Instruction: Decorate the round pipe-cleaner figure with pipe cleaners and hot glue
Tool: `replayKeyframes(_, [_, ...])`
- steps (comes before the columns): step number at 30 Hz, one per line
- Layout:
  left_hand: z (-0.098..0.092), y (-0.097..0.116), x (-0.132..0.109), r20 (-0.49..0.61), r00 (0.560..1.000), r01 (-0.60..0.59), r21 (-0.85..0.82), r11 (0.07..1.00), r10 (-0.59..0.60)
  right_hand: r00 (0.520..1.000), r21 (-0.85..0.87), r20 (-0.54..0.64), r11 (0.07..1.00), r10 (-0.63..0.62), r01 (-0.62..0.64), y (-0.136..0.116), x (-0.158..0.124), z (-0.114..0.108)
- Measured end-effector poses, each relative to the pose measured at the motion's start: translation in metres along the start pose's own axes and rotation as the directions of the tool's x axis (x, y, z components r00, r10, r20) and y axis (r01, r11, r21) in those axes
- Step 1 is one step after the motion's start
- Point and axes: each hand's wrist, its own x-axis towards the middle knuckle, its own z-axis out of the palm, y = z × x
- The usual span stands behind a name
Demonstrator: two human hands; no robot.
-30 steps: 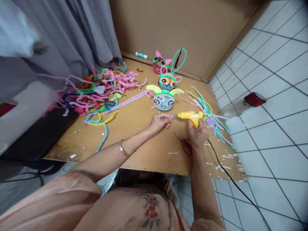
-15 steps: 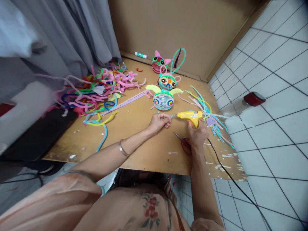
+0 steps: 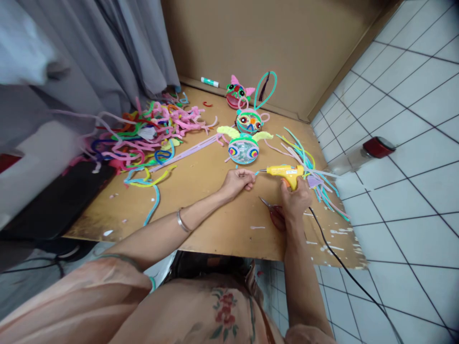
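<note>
My right hand (image 3: 296, 196) is wrapped round the handle of a yellow glue gun (image 3: 285, 171), its nozzle pointing left. Pinched in the fingertips of my left hand (image 3: 238, 183) is a short light-blue pipe cleaner piece (image 3: 256, 173); most of it is hidden by the fingers. The nozzle tip is close to that piece, and I cannot tell if they touch. Just beyond my left hand stands a clear ball with ringed paper eyes (image 3: 244, 152) and yellow fuzzy wings. Below the glue gun, scissors with dark red handles (image 3: 276, 216) lie partly behind my right wrist.
Two more decorated balls, one with round ears (image 3: 249, 122) and one with pink pointed ears (image 3: 235, 95), stand behind. A tangled pipe cleaner heap (image 3: 143, 129) covers the left; a loose bunch (image 3: 304, 153) lies right. A glue stick (image 3: 210, 82) rests at the back. The gun's cord (image 3: 333, 251) trails off right.
My right hand has drawn the glue gun slightly to the right, its nozzle a little farther from my left fingertips. My left hand keeps its place.
</note>
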Motion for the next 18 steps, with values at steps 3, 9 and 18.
replayKeyframes(3, [-0.001, -0.003, 0.001, -0.006, 0.999, -0.032, -0.031, 0.999, 0.032, 0.999, -0.005, -0.027, 0.999, 0.033, -0.033, 0.003, 0.0, 0.002])
replayKeyframes(9, [-0.005, -0.003, 0.002, -0.106, 0.974, -0.205, -0.038, 0.978, 0.2, 0.994, 0.069, -0.098, 0.997, 0.052, -0.045, 0.003, 0.002, 0.004])
replayKeyframes(18, [-0.01, 0.007, 0.006, -0.137, 0.96, -0.253, -0.064, 0.965, 0.242, 0.994, 0.17, -0.056, 0.98, -0.092, 0.1, -0.008, 0.002, -0.003])
